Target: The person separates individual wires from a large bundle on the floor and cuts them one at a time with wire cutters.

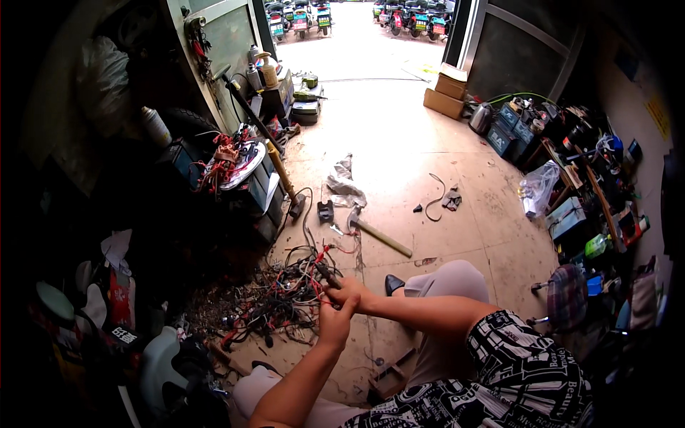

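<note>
The wires [285, 296] are black, red and white, the trousers [454, 282] pale beige, the shirt [524, 367] black-and-white patterned.

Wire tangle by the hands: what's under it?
Small dark debris shows along the left edge of the wire tangle, and floor at its right; what lies beneath its middle is covered.

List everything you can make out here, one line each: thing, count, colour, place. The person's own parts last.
Tangled thin wires: too many to count, black, red and white, lower centre
Wooden-handled hammer: one, tan handle, centre
Crumpled thin sheet: one, pale grey, beyond hammer
Rectangular cardboard boxes: at least two, brown, upper right
Rounded metal kettle: one, silver, beside boxes
Translucent plastic bags: two, whitish, right and far left
Parked scooters: several, mixed colours, outside
Left hand: one, bare, at wires
Right hand: one, bare, at wires
</note>
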Demonstrator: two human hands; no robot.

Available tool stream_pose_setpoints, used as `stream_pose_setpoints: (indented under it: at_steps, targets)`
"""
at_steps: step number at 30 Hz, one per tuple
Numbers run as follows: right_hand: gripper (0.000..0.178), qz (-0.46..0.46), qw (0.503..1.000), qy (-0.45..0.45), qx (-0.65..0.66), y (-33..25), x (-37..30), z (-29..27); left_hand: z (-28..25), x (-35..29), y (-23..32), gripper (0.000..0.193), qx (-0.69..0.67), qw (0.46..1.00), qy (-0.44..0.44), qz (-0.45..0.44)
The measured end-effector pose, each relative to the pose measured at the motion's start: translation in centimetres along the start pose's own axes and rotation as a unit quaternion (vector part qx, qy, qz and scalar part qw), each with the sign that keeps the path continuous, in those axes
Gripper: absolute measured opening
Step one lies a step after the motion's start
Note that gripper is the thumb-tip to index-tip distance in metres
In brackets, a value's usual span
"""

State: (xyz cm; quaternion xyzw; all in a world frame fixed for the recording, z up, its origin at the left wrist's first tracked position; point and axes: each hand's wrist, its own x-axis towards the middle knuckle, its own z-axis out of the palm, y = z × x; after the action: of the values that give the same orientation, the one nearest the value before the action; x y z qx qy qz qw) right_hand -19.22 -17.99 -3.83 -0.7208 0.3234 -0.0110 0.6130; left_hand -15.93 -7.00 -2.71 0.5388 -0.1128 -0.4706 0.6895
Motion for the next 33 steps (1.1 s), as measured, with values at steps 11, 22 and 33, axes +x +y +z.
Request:
stream_pose_setpoints:
  at_steps: [11, 22, 33]
  targets:
    - [0.029, -0.004, 1.0, 0.015, -0.014, 1.4, 0.9, 0.0, -0.9, 0.7, 1.7, 0.056, 0.079, 0.994, -0.072, -0.001]
    - [0.035, -0.033, 0.995, 0.0, -0.098, -0.7, -0.9, -1.4, -6.0, 2.1, 6.5, 0.027, 0.261, 0.958, 0.047, 0.108]
    - [0.038, 0.073, 0.992, -0.082, -0.067, -0.9, -1.4, -0.6, -5.5, 2.6, 5.2, 0.015, 0.221, 0.961, 0.104, 0.131]
